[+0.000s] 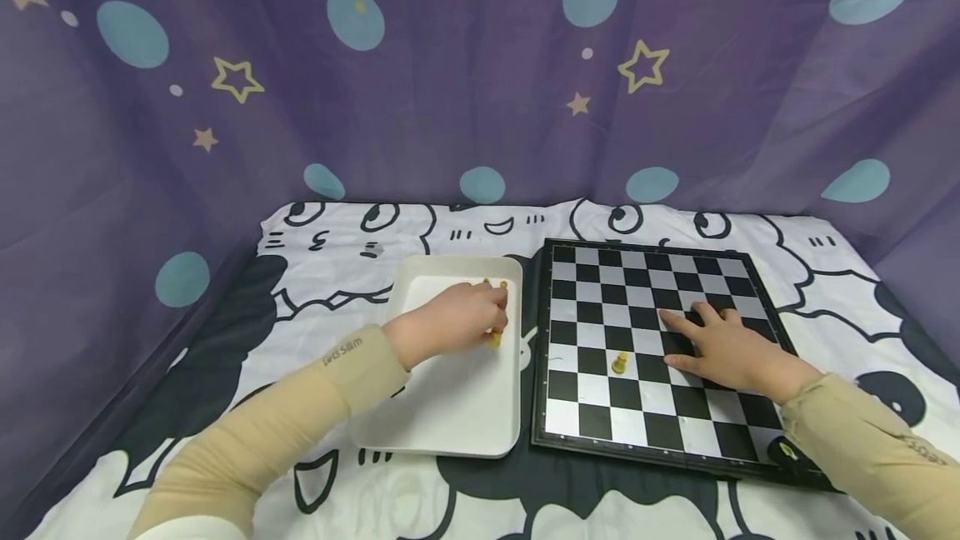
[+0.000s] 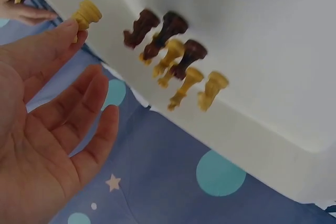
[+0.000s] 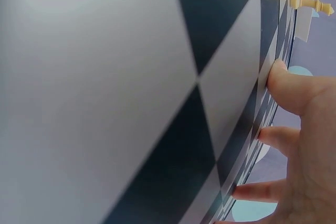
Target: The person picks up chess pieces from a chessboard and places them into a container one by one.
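Note:
My left hand (image 1: 453, 319) is over the white tray (image 1: 450, 432), pinching a yellow chess piece (image 2: 86, 14) between thumb and forefinger. Its other fingers spread loosely in the left wrist view. Beside it inside the tray lie several yellow chess pieces (image 2: 212, 90) and dark brown chess pieces (image 2: 142, 27) along one wall. On the chessboard (image 1: 663, 432) rests my right hand (image 1: 731, 352), fingers spread, fingertips on the squares. A yellow chess piece with a crown-like top (image 3: 312, 2) stands upright on the board, left of the right hand.
Tray and board lie side by side, a narrow gap between them, on a black-and-white cartoon cloth (image 1: 322, 282). Behind hangs a purple curtain (image 1: 465, 107) with stars and ovals. A dark round thing (image 1: 783, 450) shows by the right sleeve at the board's near corner.

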Motion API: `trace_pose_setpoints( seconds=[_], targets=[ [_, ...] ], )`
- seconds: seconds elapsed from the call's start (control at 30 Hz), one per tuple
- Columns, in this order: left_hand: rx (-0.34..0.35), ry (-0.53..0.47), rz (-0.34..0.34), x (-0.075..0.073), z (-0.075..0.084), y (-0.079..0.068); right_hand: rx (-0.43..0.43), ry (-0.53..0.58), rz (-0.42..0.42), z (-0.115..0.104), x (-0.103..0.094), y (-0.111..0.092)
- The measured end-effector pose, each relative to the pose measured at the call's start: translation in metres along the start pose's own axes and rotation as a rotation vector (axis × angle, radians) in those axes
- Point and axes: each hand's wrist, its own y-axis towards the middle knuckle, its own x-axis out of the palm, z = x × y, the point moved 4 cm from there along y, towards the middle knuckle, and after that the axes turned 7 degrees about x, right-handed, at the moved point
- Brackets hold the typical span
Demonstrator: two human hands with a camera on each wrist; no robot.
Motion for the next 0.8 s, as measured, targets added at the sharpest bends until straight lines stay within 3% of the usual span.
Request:
trace_pose_setpoints(
  seconds=[0.43, 0.8],
  targets=[
    [0.014, -0.016, -0.082, 0.021, 0.006, 0.001, -0.007, -0.003, 0.011, -0.001, 0.000, -0.001],
    [0.028, 0.005, -0.084, 0.026, 0.007, 0.002, -0.005, -0.002, 0.017, -0.001, 0.000, -0.001]
  ],
)
